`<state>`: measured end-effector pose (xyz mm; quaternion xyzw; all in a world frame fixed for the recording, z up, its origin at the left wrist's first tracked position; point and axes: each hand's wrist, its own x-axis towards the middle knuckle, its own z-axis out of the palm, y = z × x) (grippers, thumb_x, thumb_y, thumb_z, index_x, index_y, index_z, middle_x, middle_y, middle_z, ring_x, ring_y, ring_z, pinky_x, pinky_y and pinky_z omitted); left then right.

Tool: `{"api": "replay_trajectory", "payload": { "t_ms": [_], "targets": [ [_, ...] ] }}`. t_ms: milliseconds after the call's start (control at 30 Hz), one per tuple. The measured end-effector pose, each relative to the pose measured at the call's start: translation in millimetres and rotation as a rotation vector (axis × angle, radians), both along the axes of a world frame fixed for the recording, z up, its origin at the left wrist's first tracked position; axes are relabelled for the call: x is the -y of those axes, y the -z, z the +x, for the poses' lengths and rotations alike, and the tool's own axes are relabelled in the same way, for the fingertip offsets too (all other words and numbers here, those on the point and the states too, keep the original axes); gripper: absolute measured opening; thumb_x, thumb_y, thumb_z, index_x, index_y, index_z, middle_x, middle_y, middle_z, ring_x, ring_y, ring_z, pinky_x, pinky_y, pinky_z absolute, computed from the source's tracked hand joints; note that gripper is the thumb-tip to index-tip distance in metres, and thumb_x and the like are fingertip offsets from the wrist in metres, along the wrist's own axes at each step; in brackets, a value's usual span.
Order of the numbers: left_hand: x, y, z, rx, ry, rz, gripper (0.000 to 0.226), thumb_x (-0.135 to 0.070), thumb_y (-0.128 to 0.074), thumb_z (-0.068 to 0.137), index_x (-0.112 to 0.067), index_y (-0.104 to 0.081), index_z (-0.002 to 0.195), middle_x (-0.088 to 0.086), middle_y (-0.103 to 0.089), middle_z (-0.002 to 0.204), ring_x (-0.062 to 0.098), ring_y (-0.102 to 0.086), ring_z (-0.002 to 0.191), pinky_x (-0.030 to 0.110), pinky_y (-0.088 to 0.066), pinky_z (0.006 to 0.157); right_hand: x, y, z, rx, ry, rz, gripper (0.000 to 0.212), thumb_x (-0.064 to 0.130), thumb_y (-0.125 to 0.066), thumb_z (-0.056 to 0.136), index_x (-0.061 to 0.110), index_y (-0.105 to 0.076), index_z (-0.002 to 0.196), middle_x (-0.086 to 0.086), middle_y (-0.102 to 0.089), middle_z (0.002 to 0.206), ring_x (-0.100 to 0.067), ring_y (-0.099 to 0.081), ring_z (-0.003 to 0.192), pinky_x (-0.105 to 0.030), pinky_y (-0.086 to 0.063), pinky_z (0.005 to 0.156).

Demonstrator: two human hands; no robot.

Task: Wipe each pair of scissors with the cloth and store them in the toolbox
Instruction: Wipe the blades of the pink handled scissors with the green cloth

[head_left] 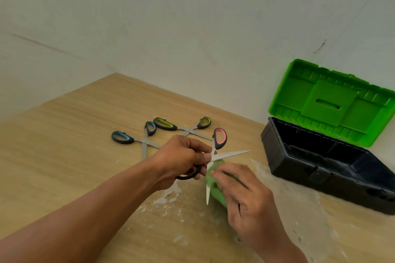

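Three pairs of scissors on the go and I'm only on the first one, so this job is barely started as far as I can see. My left hand (181, 156) is closed around the pink-handled scissors (220, 151), holding them open above the worktop (74, 134): one blade points right toward the toolbox, the other points down toward me. My right hand (245, 196) has the green cloth (214, 186) pinched around that lower blade, fingers pressed together on it, so the wipe is happening right now on one blade. The upper blade has no cloth on it, and I can't tell if it's clean.

Left to do: the blue-handled scissors (136, 137) and the green-handled scissors (181, 126) are lying open on the worktop just beyond my hands, blades crossing each other a bit, nothing touching them. Both need a wipe by the look of it.

Toolbox (320, 168) sits off to the right, near my hands, green lid flipped up and the black tub open. What I can see of the inside looks empty, no scissors in there yet. So I'd say zero stored, one mid-wipe, two waiting. Also the worktop has some white flaky mess right under where I'm working.
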<state>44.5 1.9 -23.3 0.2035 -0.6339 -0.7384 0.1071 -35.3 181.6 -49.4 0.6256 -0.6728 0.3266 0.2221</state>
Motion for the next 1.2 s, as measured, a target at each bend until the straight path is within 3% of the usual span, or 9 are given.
{"api": "replay_trajectory", "payload": {
  "t_ms": [200, 333, 467, 567, 700, 867, 967, 1067, 1200],
  "targets": [
    [1, 1, 1, 0.003, 0.027, 0.08, 0.011, 0.006, -0.063, 0.09, -0.002, -0.07, 0.092, 0.01, -0.066, 0.059, 0.018, -0.06, 0.052, 0.028, -0.049, 0.048, -8, 9, 5, 0.032, -0.091, 0.011, 0.022, 0.017, -0.062, 0.101, 0.006, -0.078, 0.111, 0.0, -0.069, 0.114, -0.01, -0.065, 0.103, -0.021, -0.057, 0.078],
    [0, 1, -3, -0.021, 0.067, 0.154, 0.013, 0.007, -0.06, 0.091, 0.002, -0.072, 0.092, 0.012, -0.065, 0.065, 0.017, -0.059, 0.051, 0.027, -0.048, 0.047, -2, 2, 0, 0.062, 0.008, -0.084, 0.025, 0.013, -0.059, 0.101, 0.003, -0.076, 0.116, -0.004, -0.069, 0.116, -0.014, -0.067, 0.106, -0.023, -0.058, 0.081],
    [1, -1, 0, -0.037, 0.113, 0.242, 0.018, 0.007, -0.059, 0.09, -0.001, -0.075, 0.087, 0.012, -0.064, 0.063, 0.017, -0.057, 0.05, 0.024, -0.047, 0.044, -7, 5, 10, 0.054, -0.095, -0.125, 0.022, 0.012, -0.065, 0.099, 0.002, -0.076, 0.115, -0.007, -0.071, 0.114, -0.016, -0.068, 0.106, -0.023, -0.058, 0.083],
    [2, 1, -1, -0.03, 0.122, 0.276, 0.018, 0.008, -0.058, 0.09, 0.0, -0.073, 0.087, 0.012, -0.064, 0.062, 0.016, -0.057, 0.047, 0.023, -0.047, 0.041, -5, 6, 10, 0.013, -0.053, -0.156, 0.023, 0.006, -0.066, 0.096, -0.001, -0.074, 0.116, -0.008, -0.071, 0.116, -0.019, -0.067, 0.111, -0.027, -0.057, 0.088],
    [4, -1, 1, -0.045, 0.143, 0.278, 0.017, 0.008, -0.057, 0.091, 0.002, -0.072, 0.092, 0.011, -0.063, 0.06, 0.016, -0.056, 0.047, 0.022, -0.047, 0.04, -4, 11, 16, -0.01, -0.161, -0.159, 0.026, 0.003, -0.071, 0.092, -0.003, -0.072, 0.118, -0.01, -0.071, 0.12, -0.024, -0.067, 0.116, -0.029, -0.057, 0.092],
    [7, -1, 1, -0.022, 0.143, 0.285, 0.016, 0.008, -0.057, 0.091, 0.003, -0.071, 0.095, 0.011, -0.064, 0.061, 0.015, -0.057, 0.045, 0.022, -0.047, 0.039, -2, 11, 14, -0.038, -0.132, -0.137, 0.028, 0.004, -0.07, 0.093, 0.001, -0.072, 0.121, -0.01, -0.07, 0.125, -0.022, -0.064, 0.124, -0.031, -0.055, 0.1],
    [7, -2, 1, -0.03, 0.164, 0.279, 0.016, 0.008, -0.058, 0.09, 0.004, -0.071, 0.099, 0.011, -0.063, 0.061, 0.015, -0.057, 0.046, 0.022, -0.048, 0.041, -4, 10, 18, -0.036, -0.208, -0.144, 0.029, 0.003, -0.071, 0.091, 0.001, -0.072, 0.12, -0.01, -0.07, 0.125, -0.024, -0.065, 0.122, -0.031, -0.057, 0.097],
    [8, 1, -1, -0.019, 0.159, 0.262, 0.017, 0.006, -0.061, 0.089, 0.003, -0.071, 0.102, 0.012, -0.064, 0.067, 0.016, -0.057, 0.049, 0.024, -0.049, 0.044, -2, 9, 11, -0.068, -0.114, -0.13, 0.03, 0.002, -0.069, 0.093, 0.001, -0.07, 0.123, -0.01, -0.068, 0.128, -0.023, -0.065, 0.119, -0.03, -0.057, 0.094],
    [9, 1, 1, -0.026, 0.181, 0.244, 0.017, 0.006, -0.061, 0.089, 0.004, -0.071, 0.104, 0.012, -0.064, 0.067, 0.017, -0.058, 0.053, 0.026, -0.05, 0.051, -4, 12, 18, -0.099, -0.212, -0.112, 0.034, 0.008, -0.069, 0.095, 0.006, -0.066, 0.129, -0.006, -0.069, 0.13, -0.018, -0.063, 0.12, -0.025, -0.057, 0.093]
  ]
}}
